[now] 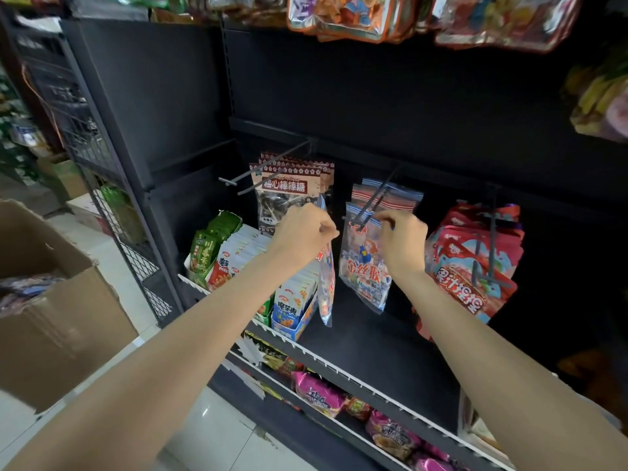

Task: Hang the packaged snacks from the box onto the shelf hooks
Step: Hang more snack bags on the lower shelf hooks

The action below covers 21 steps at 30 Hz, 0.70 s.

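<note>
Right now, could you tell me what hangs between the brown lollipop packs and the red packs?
In the head view, blue-topped candy bags on the middle hook.

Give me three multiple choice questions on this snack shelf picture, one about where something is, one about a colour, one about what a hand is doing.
1. Where is the cardboard box?
A. left of the shelf
B. on the top shelf
C. under the red packets

2. What colour dominates the packets on the rightmost hook?
A. green
B. red
C. black

3. What is the left hand doing?
A. resting flat on the shelf
B. hanging idle
C. pinching a clear candy bag by its top

Answers: 1 A, it stands on the floor at the left edge. 2 B, red wrappers. 3 C, the bag dangles from its fingers.
</note>
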Available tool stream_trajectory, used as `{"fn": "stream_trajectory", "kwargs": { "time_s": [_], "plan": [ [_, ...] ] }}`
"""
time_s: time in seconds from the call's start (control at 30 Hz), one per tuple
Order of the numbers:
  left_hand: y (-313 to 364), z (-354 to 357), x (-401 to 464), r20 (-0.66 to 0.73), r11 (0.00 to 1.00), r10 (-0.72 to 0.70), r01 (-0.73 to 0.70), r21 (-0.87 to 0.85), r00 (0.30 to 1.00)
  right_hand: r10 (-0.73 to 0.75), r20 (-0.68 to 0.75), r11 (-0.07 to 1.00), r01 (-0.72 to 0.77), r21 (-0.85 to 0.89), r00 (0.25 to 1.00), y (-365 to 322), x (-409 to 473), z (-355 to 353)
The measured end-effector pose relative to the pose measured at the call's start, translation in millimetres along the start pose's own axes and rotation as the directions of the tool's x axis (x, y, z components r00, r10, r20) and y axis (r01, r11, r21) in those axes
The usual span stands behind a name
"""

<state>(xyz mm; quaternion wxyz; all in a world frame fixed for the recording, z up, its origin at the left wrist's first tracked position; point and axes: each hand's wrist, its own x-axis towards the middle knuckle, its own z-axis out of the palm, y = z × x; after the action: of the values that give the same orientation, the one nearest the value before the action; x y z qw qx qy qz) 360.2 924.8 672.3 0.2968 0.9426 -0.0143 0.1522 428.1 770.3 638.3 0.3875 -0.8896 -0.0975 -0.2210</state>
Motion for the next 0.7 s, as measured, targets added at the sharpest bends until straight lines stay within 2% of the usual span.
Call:
{"fn": "stream_trajectory", "kwargs": {
  "time_s": [0.13, 0.3, 0.37, 0.43, 0.5, 0.57, 0.63, 0.7],
  "plan": [
    [-2.5, 3.9, 6.4, 0.047, 0.999, -0.022, 0.024, -0.044, 0.999, 0.04, 0.132, 0.997, -0.03, -0.071, 0.99, 4.8, 19.6, 2.9],
    [-6.6, 5.7, 6.9, 0.089, 0.994, -0.05, 0.058, -0.093, 0.995, 0.11, 0.318, 0.989, -0.072, -0.13, 0.942, 8.2, 29.5, 6.2],
    [-8.0, 5.7, 5.2, 0.083, 0.987, -0.062, 0.073, -0.141, 0.995, 0.098, 0.272, 0.991, -0.068, -0.116, 0.957, 6.9, 18.2, 3.9],
    [-9.3, 5.9, 2.8, 0.09, 0.959, -0.095, 0.115, -0.257, 0.991, 0.039, 0.138, 0.997, -0.028, -0.077, 0.99, 2.6, -1.1, -1.8],
    [-10.1, 6.3, 0.9, 0.082, 0.927, -0.133, 0.153, -0.342, 0.988, -0.027, 0.072, 0.999, 0.025, 0.037, 0.997, -4.8, -23.1, -8.1],
    [-11.5, 9.4, 0.6, 0.094, 0.888, -0.193, 0.215, -0.406, 0.977, -0.052, 0.148, 0.984, 0.025, 0.174, 0.988, -15.2, -40.7, -13.0],
    [-8.5, 11.9, -0.6, 0.144, 0.806, -0.292, 0.324, -0.495, 0.946, -0.091, 0.284, 0.96, 0.008, 0.28, 0.954, -23.4, -49.9, -15.6],
    [-6.1, 13.8, 0.1, 0.154, 0.77, -0.35, 0.378, -0.515, 0.924, -0.15, 0.47, 0.946, -0.012, 0.324, 0.87, -27.3, -51.1, -20.2]
  ]
}}
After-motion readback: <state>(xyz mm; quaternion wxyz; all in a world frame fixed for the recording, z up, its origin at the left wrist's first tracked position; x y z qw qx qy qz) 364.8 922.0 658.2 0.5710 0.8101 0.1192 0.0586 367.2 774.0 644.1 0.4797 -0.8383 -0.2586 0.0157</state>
